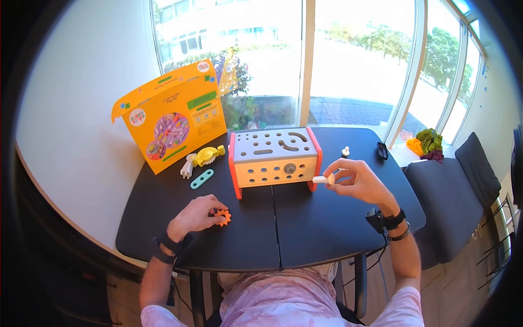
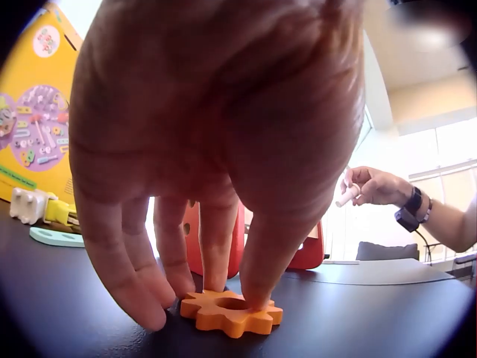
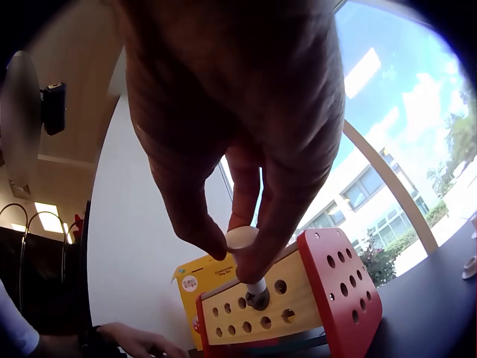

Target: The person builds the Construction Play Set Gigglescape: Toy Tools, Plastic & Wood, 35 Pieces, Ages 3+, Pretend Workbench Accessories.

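Head: left grip [image 1: 197, 214] pinches orange gear [image 2: 229, 318], tabletop [image 1: 239, 248] around; right grip [image 1: 359, 180], white peg [image 1: 321, 180] near red panel edge [image 1: 316, 152].

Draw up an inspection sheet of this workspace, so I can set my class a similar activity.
Surface: black table, with a seam.
Job's things: orange gear flat on the table; white bolt held up; holed toy box upright.
Clutter: yellow carton, yellow piece, white piece and turquoise strip left of the box; small white peg and black object right.
Hands: left hand pinches the gear; right hand pinches the bolt.
Cables: black cable by the right wrist.
Surroundings: windows behind, dark seat at right.
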### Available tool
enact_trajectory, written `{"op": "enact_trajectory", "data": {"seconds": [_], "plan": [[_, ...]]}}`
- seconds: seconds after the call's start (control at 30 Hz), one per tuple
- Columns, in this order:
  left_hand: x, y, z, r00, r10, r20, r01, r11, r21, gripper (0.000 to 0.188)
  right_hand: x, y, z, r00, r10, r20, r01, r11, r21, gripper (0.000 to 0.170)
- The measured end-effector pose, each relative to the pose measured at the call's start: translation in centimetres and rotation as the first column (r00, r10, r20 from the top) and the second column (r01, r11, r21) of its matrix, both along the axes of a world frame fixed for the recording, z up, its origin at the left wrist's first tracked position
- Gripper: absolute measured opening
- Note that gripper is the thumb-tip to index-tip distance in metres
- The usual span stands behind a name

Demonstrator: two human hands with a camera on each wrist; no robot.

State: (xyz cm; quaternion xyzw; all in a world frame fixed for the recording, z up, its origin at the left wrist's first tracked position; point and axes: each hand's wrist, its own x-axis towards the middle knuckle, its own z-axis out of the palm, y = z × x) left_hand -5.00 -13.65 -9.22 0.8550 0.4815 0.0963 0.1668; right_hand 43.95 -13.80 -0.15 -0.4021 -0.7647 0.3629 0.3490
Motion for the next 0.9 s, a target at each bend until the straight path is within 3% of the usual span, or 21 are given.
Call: {"op": "enact_trajectory", "data": {"seconds": [0.23,0.33,0.43,0.53,0.63,0.67,0.77,0.9], "plan": [[0.3,-0.7,0.9,0.997,-0.043,0.071,0.044,0.999,-0.016,0.040,-1.8,-0.9,0.1,0.999,0.023,-0.040,-0.023,1.000,-0.016,0.024],[0.8,-0.9,1.9,0.991,0.072,0.113,-0.056,0.988,-0.142,0.034,-2.6,-0.8,-0.6,0.998,0.028,-0.048,-0.026,0.999,0.029,0.025],[2.4,-1.3,3.7,0.948,0.172,0.267,-0.114,0.969,-0.219,0.029,-3.3,-0.8,-1.1,0.996,0.039,-0.075,-0.035,0.998,0.053,0.025],[3.5,-0.9,4.5,0.880,0.167,0.445,-0.077,0.974,-0.214,0.022,-3.5,-0.5,-1.8,0.992,0.066,-0.106,-0.065,0.998,0.010,0.024],[5.5,-0.4,5.2,0.805,0.075,0.589,-0.071,0.997,-0.030,0.021,-4.3,-0.5,-1.9,0.991,0.066,-0.118,-0.062,0.997,0.034,0.024],[6.2,-0.1,5.7,0.770,0.104,0.629,-0.082,0.995,-0.064,0.021,-4.7,-0.6,-2.0,0.991,0.061,-0.120,-0.055,0.997,0.059,0.024],[8.5,0.8,6.4,0.745,0.040,0.666,-0.106,0.993,0.058,0.019,-6.3,-0.7,-2.1,0.965,0.066,-0.252,-0.079,0.996,-0.042,0.023],[10.7,2.6,5.4,0.698,0.105,0.709,-0.231,0.969,0.083,0.018,-7.9,-0.5,-2.9,0.967,0.051,-0.248,-0.066,0.996,-0.053,0.021]]}}
